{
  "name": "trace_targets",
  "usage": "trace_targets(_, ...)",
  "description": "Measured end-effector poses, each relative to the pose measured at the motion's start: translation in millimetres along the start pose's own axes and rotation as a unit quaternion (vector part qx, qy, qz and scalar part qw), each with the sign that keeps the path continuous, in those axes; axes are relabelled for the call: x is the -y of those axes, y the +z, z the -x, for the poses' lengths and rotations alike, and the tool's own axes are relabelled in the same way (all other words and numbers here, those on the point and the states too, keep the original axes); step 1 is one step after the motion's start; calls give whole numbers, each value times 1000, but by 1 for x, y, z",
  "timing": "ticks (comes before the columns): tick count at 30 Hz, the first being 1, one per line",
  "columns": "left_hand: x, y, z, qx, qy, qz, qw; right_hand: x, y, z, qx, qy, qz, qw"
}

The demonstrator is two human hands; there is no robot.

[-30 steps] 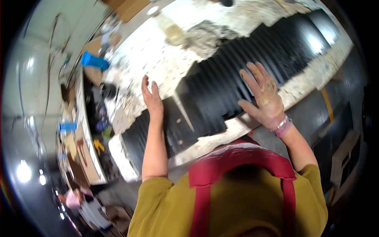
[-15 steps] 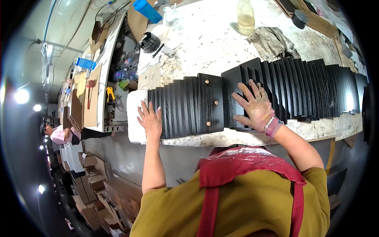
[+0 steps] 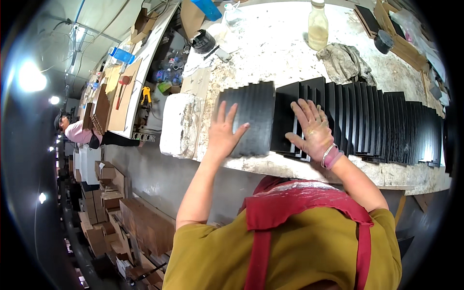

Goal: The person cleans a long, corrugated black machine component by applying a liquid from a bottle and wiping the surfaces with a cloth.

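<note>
A long row of overlapping black flat sheets (image 3: pixel 386 123) lies across a speckled stone worktable (image 3: pixel 270 53). My left hand (image 3: pixel 223 133) rests flat, fingers spread, on the left bunch of sheets (image 3: pixel 253 108) at the row's left end. My right hand (image 3: pixel 314 128), with a pink band at the wrist, presses flat with fingers apart on the sheets just right of a small gap. Neither hand grips anything.
On the table's far side stand a bottle of yellowish liquid (image 3: pixel 317 25), a crumpled grey rag (image 3: pixel 345 60), a dark cup (image 3: pixel 384 41) and a black roll (image 3: pixel 203 41). A white block (image 3: pixel 181 123) caps the table's left end. Another person (image 3: pixel 79 131) works at a bench to the left.
The view has swung so the sheets lie level. My left hand has pushed the left bunch together toward the right; my right hand stays flat on the row.
</note>
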State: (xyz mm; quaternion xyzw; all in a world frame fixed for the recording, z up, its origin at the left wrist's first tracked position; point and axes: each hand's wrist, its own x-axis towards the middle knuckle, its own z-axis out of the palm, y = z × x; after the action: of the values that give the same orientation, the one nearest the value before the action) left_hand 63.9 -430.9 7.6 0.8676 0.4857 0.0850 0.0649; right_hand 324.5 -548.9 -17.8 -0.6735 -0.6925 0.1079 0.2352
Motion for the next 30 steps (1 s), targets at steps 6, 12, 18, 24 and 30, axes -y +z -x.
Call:
trace_targets(6, 19, -23, -25, 71, 26, 82, 994, 14, -20, 9, -26, 10, 6, 1000)
trace_targets(12, 87, 11, -117, -64, 230, 141, 961, 84, -8, 8, -10, -11, 35, 999)
trace_targets(18, 79, 31, -118, 82, 201, 178, 960, 153, 68, -34, 103, -58, 128, 985)
trace_targets(24, 132, 32, -125, 84, 177, 149, 969, 164, 112, -56, 52, -80, 82, 992)
trace_targets(30, 122, 23, -148, 44, 245, 165, 954, 161, 71, -33, 25, -26, 45, 998)
